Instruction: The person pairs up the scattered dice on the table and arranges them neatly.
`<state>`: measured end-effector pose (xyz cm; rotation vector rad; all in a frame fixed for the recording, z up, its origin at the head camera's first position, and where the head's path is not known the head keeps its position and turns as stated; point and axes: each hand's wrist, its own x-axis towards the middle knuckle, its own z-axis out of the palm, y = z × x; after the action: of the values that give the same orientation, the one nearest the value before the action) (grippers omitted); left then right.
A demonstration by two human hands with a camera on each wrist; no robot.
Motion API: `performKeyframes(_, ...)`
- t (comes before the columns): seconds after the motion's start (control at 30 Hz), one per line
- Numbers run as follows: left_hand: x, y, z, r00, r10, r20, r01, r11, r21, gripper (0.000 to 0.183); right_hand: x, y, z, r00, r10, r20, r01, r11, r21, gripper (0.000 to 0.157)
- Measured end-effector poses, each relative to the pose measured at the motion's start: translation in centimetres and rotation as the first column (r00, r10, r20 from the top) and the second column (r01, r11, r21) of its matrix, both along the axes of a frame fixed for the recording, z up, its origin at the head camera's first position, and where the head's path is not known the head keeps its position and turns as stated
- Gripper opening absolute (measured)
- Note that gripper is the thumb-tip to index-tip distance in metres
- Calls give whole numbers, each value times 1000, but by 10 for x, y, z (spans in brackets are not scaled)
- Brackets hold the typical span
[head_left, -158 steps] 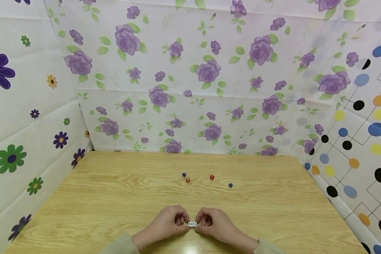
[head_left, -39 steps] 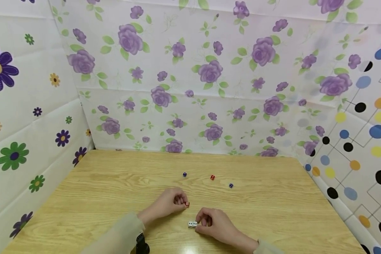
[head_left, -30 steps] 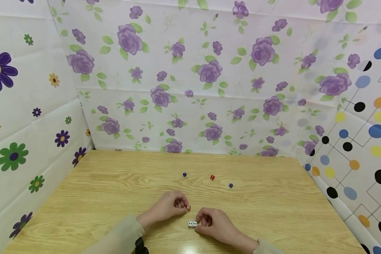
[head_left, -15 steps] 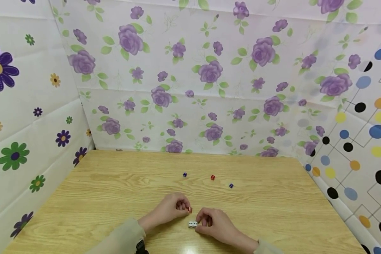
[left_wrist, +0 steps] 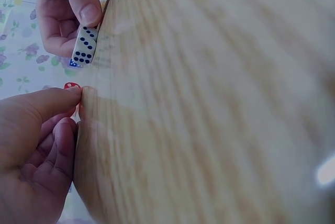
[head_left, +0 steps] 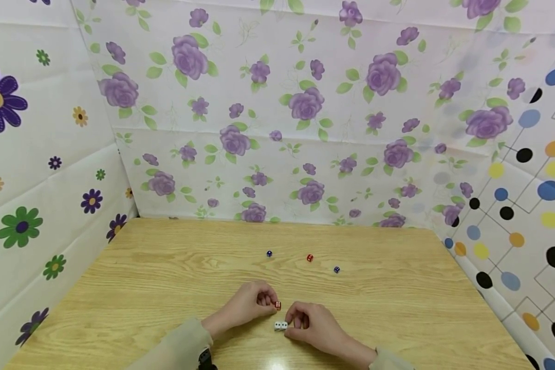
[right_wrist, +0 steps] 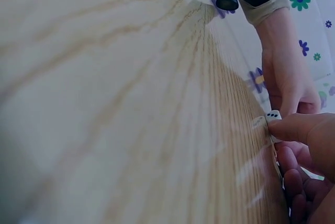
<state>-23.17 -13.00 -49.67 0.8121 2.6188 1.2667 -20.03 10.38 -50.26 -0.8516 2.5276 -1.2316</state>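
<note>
Two white dice (head_left: 280,326) sit side by side on the wooden table (head_left: 176,288), near its front. My right hand (head_left: 316,329) holds the right-hand white die between thumb and index finger; its thumb covers part of that die (right_wrist: 273,114) in the right wrist view. Just behind the pair, my left hand (head_left: 245,306) pinches a red die (head_left: 278,305) at its fingertips. The left wrist view shows my left thumb hiding most of the red die (left_wrist: 71,85), with the white dice (left_wrist: 85,45) beyond.
Farther back on the table lie a blue die (head_left: 269,254), another red die (head_left: 310,258) and a second blue die (head_left: 336,270), spaced apart. A flowered cloth (head_left: 305,154) stands behind the table, with patterned cloths at both sides.
My left hand has left the white dice, taken the nearer-left red die from the back and brought it toward me, then slightly right. My right hand has stayed at the white dice.
</note>
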Motion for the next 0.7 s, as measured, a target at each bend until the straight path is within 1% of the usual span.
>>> performKeyframes(0.37, 0, -1, -1, 1000, -2, 1, 2, 1000, -9, 8, -1, 0, 1, 1000, 3, -2, -3, 1000, -4, 16)
performKeyframes(0.7, 0, 1, 0, 1000, -4, -21, 4, 1000, -9, 8, 0, 0, 1, 1000, 2, -8, -2, 1000, 9, 15)
